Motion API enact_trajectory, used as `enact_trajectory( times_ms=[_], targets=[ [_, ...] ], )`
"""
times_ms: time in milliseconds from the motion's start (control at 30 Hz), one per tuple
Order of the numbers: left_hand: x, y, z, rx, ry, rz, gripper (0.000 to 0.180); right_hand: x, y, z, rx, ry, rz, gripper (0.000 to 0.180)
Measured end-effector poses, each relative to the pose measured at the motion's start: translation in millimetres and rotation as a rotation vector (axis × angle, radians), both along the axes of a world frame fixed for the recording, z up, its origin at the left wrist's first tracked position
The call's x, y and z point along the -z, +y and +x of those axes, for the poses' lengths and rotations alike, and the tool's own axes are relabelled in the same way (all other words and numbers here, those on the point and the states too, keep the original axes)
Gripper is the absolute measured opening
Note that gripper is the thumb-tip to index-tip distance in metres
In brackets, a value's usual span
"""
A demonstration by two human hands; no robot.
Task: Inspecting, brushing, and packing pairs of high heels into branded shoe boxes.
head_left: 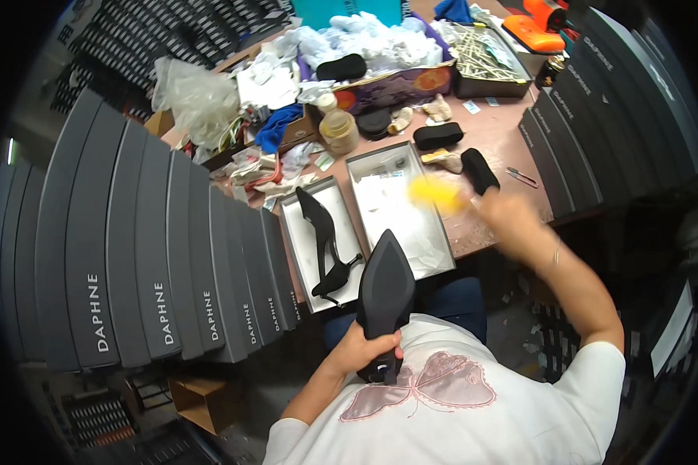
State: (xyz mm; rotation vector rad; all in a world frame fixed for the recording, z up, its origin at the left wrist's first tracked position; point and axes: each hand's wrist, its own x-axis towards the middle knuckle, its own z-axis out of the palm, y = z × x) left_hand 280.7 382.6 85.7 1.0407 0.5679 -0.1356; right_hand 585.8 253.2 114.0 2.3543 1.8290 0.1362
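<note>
My left hand (361, 350) is wrapped round the heel end of a black pointed-toe shoe (386, 283), held sole outward in front of my shirt with its toe pointing up toward the table. My right hand (512, 226), smeared by motion, is closed on a blurred yellow thing (440, 194); its kind cannot be made out. It is over the right edge of an open grey box part (440, 226) with white paper (407, 213) in it. Left of that, an open shoe box (347, 203) holds another black heeled shoe (318, 221) lying on its side.
Tall stacks of grey shoe boxes flank me at left (143, 256) and right (578, 167). Farther back are a bottle (337, 128), black pads (438, 136), tweezers-like pink tool (522, 177), a box of sticks (485, 58), crumpled white paper (364, 39) and an orange tool (533, 32).
</note>
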Motion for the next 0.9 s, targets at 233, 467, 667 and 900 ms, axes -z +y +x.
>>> enact_trajectory(
  times_ms=[233, 467, 667, 900],
  targets=[
    [30.4, 15.3, 2.2, 0.067, -0.153, -0.231, 0.047, 49.7, -30.3, 109.1, 0.557, 0.38, 0.735, 0.034],
    [26.8, 26.6, 23.5, 0.007, -0.121, -0.294, 0.059, 162.3, -2.4, 141.8, 0.614, 0.014, 0.509, 0.045],
    [16.0, 47.7, 53.0, 0.117, -0.097, -0.01, 0.04, 199.4, 23.3, 118.8, 0.505, 0.498, 0.593, 0.042],
    [27.1, 31.2, 48.6, 0.071, 0.005, -0.042, 0.029, 9.5, 68.3, -38.2, -0.65, 0.77, 0.466, 0.029]
  ],
)
